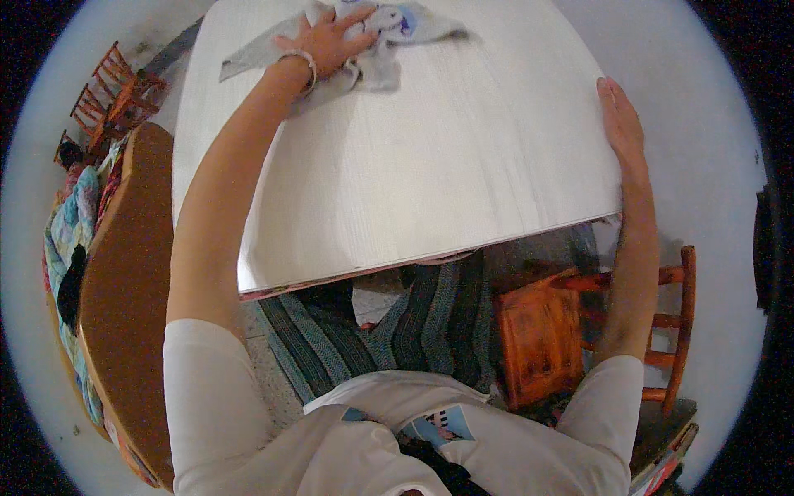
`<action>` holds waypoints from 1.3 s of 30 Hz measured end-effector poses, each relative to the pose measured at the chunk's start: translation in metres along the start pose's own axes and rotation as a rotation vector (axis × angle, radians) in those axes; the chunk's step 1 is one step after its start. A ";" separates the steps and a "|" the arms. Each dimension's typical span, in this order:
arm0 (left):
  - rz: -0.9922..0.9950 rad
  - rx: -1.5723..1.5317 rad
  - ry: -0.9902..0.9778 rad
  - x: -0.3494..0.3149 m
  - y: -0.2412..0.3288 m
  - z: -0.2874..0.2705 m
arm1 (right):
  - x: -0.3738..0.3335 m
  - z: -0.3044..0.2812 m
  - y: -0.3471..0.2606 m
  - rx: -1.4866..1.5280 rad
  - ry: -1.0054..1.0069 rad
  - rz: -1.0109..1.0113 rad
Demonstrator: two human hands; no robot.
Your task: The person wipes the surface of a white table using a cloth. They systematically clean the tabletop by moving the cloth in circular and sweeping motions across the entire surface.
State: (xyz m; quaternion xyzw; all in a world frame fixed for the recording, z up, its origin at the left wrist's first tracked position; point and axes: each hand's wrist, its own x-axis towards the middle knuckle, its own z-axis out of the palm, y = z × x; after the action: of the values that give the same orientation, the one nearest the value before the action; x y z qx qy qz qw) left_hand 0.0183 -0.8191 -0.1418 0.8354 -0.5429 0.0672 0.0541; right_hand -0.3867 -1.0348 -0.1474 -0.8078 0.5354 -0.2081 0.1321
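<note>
While the left hand touches cloth, blue print shows.

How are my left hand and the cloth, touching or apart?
Touching. The head view shows the left hand spread palm-down on the cloth, with no gap between them.

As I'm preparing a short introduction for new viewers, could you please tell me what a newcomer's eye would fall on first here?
The large white tabletop dominates the middle, with the person's left hand spread on a grey cloth near the top of the view. The right hand is at the table's right edge. Below it, an orange-brown wooden chair stands out at lower right.
</note>
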 end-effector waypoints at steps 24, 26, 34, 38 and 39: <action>0.527 -0.190 -0.093 -0.194 0.092 -0.056 | -0.005 0.005 0.005 -0.105 -0.035 0.007; 0.520 -0.190 -0.079 -0.186 0.098 -0.055 | -0.006 0.004 0.004 -0.112 -0.024 0.010; 0.283 -0.107 -0.002 -0.042 0.134 0.000 | -0.007 0.006 -0.001 -0.101 -0.009 -0.027; 0.100 -0.154 -0.047 0.024 0.152 0.005 | 0.008 0.012 0.029 -0.107 -0.025 -0.082; 0.060 -0.159 -0.043 0.031 0.152 0.004 | 0.007 0.014 0.028 -0.102 -0.023 -0.077</action>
State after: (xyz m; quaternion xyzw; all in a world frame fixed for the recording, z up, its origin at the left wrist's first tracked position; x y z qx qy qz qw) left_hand -0.1076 -0.9093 -0.1374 0.8130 -0.5723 0.0076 0.1068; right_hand -0.4001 -1.0525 -0.1699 -0.8358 0.5124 -0.1762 0.0888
